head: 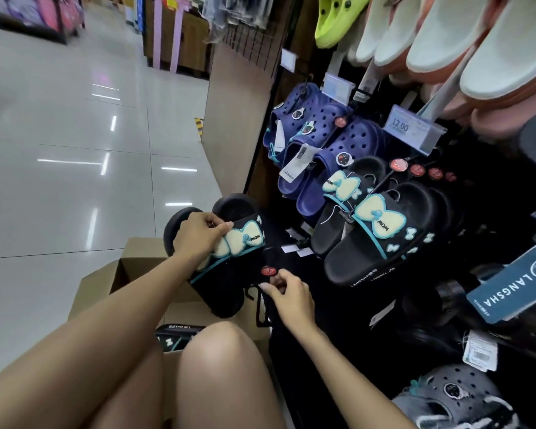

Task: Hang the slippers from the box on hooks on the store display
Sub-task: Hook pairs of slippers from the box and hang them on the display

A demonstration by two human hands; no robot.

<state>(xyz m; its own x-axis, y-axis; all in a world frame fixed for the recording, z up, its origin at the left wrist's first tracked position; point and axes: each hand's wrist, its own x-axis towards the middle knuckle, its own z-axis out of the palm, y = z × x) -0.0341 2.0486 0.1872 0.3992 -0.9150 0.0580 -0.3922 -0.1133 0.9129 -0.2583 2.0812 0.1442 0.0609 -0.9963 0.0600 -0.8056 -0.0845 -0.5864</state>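
Observation:
A pair of black slippers with cream and teal bows is held in front of the display, above the open cardboard box. My left hand grips the pair at the strap by the bow. My right hand pinches the black hanger below its red round tag. A matching black bow pair hangs on a hook of the display to the right. Another slipper lies in the box by my knee.
Navy clogs hang above the black pairs, with white-soled slippers and a lime clog higher up. A price tag reads 12.00. Grey clogs sit at lower right. Glossy tiled floor spreads left.

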